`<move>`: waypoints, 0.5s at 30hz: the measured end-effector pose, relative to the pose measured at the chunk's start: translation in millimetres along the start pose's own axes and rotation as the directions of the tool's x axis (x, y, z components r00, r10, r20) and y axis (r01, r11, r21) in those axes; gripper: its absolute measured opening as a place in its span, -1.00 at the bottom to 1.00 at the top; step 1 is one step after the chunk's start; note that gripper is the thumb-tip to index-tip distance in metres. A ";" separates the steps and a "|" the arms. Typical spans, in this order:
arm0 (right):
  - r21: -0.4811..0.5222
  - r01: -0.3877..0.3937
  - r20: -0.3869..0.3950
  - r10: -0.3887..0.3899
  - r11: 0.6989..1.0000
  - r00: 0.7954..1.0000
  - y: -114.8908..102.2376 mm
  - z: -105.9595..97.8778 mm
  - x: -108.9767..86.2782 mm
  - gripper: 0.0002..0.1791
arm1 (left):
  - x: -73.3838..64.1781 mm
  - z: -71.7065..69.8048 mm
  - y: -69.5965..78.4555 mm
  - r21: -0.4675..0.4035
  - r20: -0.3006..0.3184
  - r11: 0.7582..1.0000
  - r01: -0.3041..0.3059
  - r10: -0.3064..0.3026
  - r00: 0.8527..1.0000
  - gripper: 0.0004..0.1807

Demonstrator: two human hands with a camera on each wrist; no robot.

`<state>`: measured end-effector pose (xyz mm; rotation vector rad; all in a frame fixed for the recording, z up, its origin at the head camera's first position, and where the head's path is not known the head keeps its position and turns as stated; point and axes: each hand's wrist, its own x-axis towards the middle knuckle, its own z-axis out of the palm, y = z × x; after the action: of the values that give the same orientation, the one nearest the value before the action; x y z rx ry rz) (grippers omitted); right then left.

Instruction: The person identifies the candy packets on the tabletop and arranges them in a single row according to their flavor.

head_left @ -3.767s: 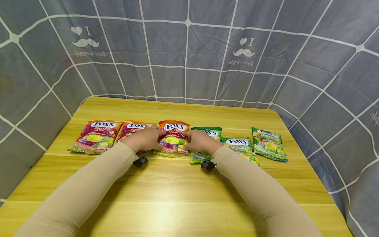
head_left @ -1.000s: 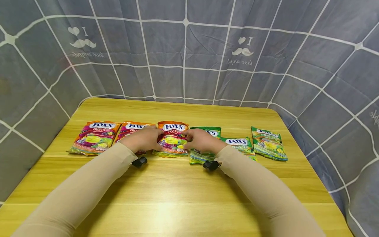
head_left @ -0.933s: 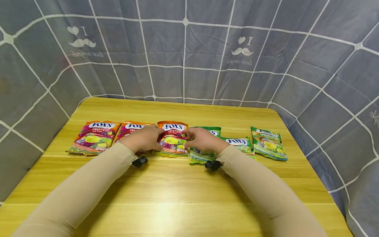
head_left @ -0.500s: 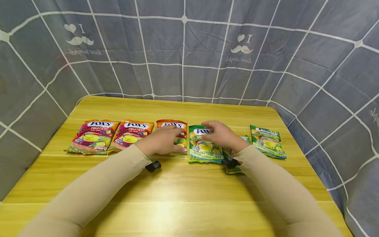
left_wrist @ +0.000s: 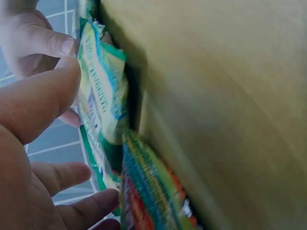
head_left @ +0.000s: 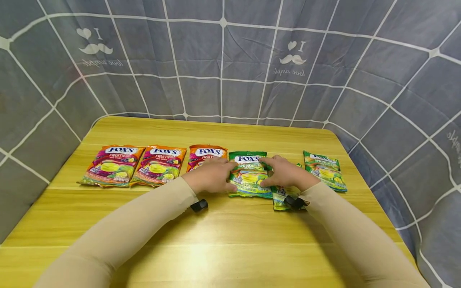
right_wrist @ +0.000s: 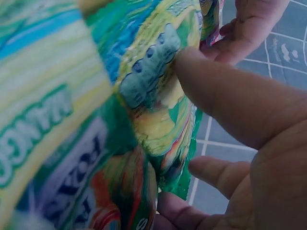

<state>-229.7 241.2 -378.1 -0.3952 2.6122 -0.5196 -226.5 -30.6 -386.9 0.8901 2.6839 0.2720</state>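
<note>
Green-topped, yellow-patterned plastic FOX'S Spring Tea bag (head_left: 248, 178) lies face up just right of the frame's centre, on a yellow wood-grain surface (head_left: 201, 244). At its left edge is the left hand (head_left: 212, 176), at its right edge the right hand (head_left: 288, 174) — the fingers of both loosely extended and spread, the right thumb touching the wrapper. Beneath the right hand, partly hidden, lies a second green bag (head_left: 281, 198); a third green bag (head_left: 325, 172) sits tilted at the frame's right. Left of centre, two orange-and-purple FOX'S Fruits bags (head_left: 158, 165) lie side by side, and a matching fruit bag (head_left: 207, 152) is partly covered by the left hand. Grey, white-gridded fabric (head_left: 201, 60) fills the upper frame.
</note>
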 end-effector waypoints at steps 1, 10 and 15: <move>0.002 0.001 0.005 -0.001 1.000 1.000 1.4 0.3 -1.1 0.08 | 0.3 1.0 0.6 -0.002 0.008 1.000 0.007 -0.007 1.000 0.00; -0.077 0.052 0.011 -0.052 0.996 0.999 4.4 4.9 -4.1 0.14 | 2.3 6.0 4.0 0.019 0.020 0.999 0.031 -0.031 0.999 0.04; -0.095 0.047 0.000 -0.048 0.994 0.999 5.6 8.8 -2.6 0.13 | 4.0 8.4 3.9 0.034 0.016 0.999 0.033 -0.033 0.999 0.05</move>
<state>-224.3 244.6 -386.7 -0.4886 2.6427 -0.4121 -224.6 -24.4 -394.6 0.8532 2.6927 0.2124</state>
